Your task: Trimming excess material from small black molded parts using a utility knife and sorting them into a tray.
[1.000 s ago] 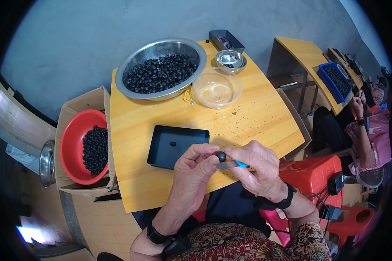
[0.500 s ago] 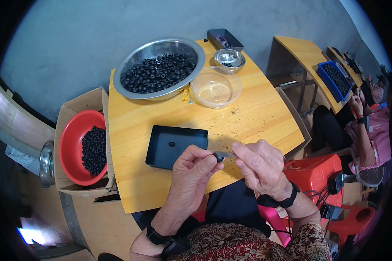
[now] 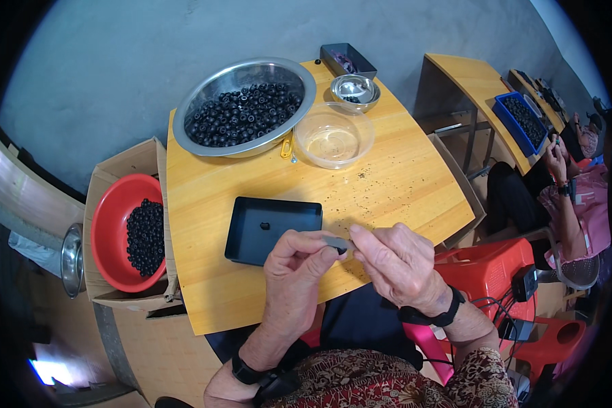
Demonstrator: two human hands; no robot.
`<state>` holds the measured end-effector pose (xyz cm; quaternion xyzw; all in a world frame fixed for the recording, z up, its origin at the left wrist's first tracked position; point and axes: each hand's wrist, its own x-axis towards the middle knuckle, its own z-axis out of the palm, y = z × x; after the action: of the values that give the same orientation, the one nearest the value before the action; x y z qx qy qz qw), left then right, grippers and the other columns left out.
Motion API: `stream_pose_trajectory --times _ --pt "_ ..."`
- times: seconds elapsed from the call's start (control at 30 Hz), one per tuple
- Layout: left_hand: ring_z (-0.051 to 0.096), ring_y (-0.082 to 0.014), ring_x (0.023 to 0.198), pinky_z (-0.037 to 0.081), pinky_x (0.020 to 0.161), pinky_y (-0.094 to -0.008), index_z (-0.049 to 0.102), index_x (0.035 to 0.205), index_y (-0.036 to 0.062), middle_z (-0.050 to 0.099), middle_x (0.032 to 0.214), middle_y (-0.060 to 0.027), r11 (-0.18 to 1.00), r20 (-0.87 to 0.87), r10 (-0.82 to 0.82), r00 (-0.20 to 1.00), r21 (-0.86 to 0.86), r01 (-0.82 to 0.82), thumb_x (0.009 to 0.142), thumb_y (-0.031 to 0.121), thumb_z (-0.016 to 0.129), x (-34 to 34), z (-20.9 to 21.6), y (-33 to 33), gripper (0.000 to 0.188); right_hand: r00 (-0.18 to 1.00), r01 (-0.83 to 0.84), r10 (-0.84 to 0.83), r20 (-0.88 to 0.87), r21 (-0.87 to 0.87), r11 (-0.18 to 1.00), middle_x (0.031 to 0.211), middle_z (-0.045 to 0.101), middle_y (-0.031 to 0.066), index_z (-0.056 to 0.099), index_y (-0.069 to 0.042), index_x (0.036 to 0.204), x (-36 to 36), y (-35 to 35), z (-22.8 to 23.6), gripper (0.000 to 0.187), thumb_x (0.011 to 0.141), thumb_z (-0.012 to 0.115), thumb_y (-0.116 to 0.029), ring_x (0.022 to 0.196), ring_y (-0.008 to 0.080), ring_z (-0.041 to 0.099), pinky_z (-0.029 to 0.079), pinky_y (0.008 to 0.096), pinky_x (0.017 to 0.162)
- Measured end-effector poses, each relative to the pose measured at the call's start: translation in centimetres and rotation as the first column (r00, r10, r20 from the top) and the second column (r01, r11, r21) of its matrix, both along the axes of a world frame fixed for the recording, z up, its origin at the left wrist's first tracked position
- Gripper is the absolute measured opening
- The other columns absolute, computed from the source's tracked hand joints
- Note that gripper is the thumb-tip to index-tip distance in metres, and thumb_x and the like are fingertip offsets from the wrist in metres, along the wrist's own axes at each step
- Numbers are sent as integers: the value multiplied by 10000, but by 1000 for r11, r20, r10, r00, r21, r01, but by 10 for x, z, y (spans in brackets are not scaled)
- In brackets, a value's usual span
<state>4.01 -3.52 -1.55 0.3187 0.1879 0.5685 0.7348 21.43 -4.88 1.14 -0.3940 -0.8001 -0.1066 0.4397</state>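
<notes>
Over the table's near edge, my left hand (image 3: pixel 294 265) pinches a small round black part (image 3: pixel 339 250) between thumb and fingertips. My right hand (image 3: pixel 398 265) is closed on a thin grey blade (image 3: pixel 334 241), whose flat end lies across the top of that part. Just beyond my left hand sits a shallow black tray (image 3: pixel 285 212) with one small black piece (image 3: pixel 264 226) in it. A large metal bowl (image 3: pixel 186 140) farther back holds many black ring-like parts (image 3: pixel 245 115). Dark crumbs (image 3: pixel 387 192) are scattered on the tabletop right of the tray.
A clear plastic tub (image 3: pixel 333 146), a small metal bowl (image 3: pixel 355 92) and a dark box (image 3: pixel 348 60) stand at the back. At left, a red basin (image 3: pixel 109 238) of black parts rests in a carton (image 3: pixel 126 160). Red stools (image 3: pixel 479 265) and a co-worker (image 3: pixel 585 211) are at right.
The blade has shifted left and now lies over the top of the black part. My right hand has come slightly left, closer to my left hand.
</notes>
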Motion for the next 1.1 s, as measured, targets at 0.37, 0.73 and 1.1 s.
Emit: stream_pose_trajectory --times 0.37,0.73,1.1 --pt "672 -178 914 535 883 -322 594 952 39 683 1019 -107 998 50 -8 999 -63 11 920 26 655 3 7 -1 70 999 -24 24 -23 -8 1000 710 567 57 684 30 1100 1 1 0 419 690 764 -3 560 177 532 447 287 476" --pt "669 -180 907 527 867 -320 603 973 38 688 1015 -118 989 103 -81 991 -119 93 926 30 649 1 2 0 66 998 -7 7 66 -9 1000 708 552 46 689 19 1099 5 0 -1 403 702 744 -18 583 164 540 452 283 487" --pt "665 -157 873 541 830 -290 598 1002 43 690 1004 -100 947 139 -231 963 -193 255 935 83 655 -3 0 1 96 809 -464 64 -585 -567 681 780 626 41 687 -25 1165 14 7 10 397 793 793 -115 719 106 563 419 249 608"
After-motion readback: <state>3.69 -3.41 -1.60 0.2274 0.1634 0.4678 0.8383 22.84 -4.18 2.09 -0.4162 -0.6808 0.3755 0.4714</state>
